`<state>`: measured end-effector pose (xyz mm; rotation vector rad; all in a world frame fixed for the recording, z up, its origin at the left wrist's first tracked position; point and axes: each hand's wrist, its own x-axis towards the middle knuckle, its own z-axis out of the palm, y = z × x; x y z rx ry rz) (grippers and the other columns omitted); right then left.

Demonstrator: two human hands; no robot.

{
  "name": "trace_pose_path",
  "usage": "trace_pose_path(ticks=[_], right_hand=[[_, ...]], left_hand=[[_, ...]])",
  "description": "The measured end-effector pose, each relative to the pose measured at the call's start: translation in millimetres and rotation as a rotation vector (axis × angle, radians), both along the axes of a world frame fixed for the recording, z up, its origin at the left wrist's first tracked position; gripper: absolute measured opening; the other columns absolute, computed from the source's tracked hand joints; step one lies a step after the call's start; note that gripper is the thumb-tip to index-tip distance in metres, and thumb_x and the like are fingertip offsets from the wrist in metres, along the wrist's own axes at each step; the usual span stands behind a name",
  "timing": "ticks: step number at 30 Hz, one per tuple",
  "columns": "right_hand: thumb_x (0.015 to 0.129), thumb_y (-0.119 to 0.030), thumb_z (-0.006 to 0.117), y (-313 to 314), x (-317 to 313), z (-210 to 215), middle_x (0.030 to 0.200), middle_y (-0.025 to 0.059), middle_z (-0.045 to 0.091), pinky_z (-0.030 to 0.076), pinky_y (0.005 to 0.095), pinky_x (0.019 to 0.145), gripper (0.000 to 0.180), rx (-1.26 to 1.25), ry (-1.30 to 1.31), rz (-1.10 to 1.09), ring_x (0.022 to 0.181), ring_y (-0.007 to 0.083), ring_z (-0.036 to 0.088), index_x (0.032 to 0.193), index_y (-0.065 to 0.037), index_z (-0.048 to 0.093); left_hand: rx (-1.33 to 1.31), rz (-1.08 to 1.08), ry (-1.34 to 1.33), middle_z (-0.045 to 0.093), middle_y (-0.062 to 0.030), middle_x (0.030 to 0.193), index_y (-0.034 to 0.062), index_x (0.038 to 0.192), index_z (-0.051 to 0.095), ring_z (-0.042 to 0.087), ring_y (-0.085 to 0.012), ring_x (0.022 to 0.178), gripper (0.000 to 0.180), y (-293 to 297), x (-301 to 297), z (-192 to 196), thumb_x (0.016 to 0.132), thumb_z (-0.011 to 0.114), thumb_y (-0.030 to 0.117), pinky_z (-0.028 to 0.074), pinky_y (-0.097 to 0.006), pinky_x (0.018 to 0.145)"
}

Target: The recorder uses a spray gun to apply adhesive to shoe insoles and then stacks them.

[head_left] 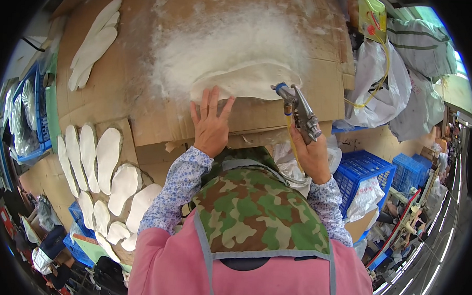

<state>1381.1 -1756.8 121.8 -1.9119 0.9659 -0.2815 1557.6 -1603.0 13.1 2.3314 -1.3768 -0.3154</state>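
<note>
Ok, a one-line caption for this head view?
Left hand steadies a white insole on cardboard; right hand holds a spray gun.

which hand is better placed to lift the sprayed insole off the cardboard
Left, probably: the left hand already rests open at the white insole, fingertips on its edge, while the right hand is busy gripping the spray gun.

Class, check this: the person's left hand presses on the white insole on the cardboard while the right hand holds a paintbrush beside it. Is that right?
Not quite. The right hand holds a metal spray gun, not a paintbrush. The head view shows it. The left hand does press on the white insole on the cardboard.
</note>
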Motion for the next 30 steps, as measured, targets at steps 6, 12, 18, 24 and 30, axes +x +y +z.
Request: trace_pose_path(ticks=[6,12,18,24,30], right_hand=[[0.089,-0.007,0.06,18,23,3,0.078,0.0142,0.059,0.047,0.0329,0.065,0.025,0.05,0.009,0.158,0.07,0.0263,0.059,0.111,-0.003,0.05],[0.088,-0.009,0.061,38,39,7,0.08,0.0164,0.059,0.047,0.0352,0.066,0.028,0.1,0.036,0.26,0.072,0.0312,0.06,0.113,-0.004,0.05],[0.087,-0.006,0.062,52,52,7,0.087,0.0182,0.059,0.048,0.0363,0.069,0.031,0.113,0.02,0.333,0.077,0.0334,0.06,0.115,-0.003,0.049],[0.085,-0.005,0.062,60,59,6,0.09,0.0191,0.059,0.048,0.0368,0.07,0.033,0.118,0.021,0.367,0.079,0.035,0.06,0.115,-0.002,0.048],[0.087,-0.006,0.062,61,59,-3,0.086,0.018,0.06,0.048,0.0362,0.068,0.032,0.089,0.012,0.333,0.077,0.0339,0.06,0.115,-0.003,0.048]], left_hand=[[-0.027,0.074,-0.009,0.024,-0.0105,0.152,0.0184,0.14,0.041,0.017,-0.0332,0.141,0.066,22,-1,-6,0.078,0.054,0.002,0.009,-0.061,0.11],[-0.072,0.179,-0.014,0.028,-0.0115,0.148,0.0158,0.138,0.043,0.02,-0.0346,0.14,0.063,32,-4,-9,0.076,0.052,0.002,0.01,-0.063,0.109],[-0.047,0.214,0.013,0.028,-0.0118,0.148,0.0118,0.132,0.049,0.019,-0.0349,0.14,0.056,37,-5,-11,0.076,0.053,0.004,0.01,-0.063,0.109],[-0.055,0.231,-0.007,0.03,-0.0104,0.147,0.0104,0.126,0.052,0.02,-0.0332,0.14,0.049,42,-3,-17,0.077,0.055,0.005,0.009,-0.059,0.11],[-0.071,0.23,-0.021,0.03,-0.0099,0.148,0.0116,0.129,0.05,0.02,-0.0329,0.14,0.052,44,-4,-19,0.078,0.055,0.006,0.01,-0.06,0.11]])
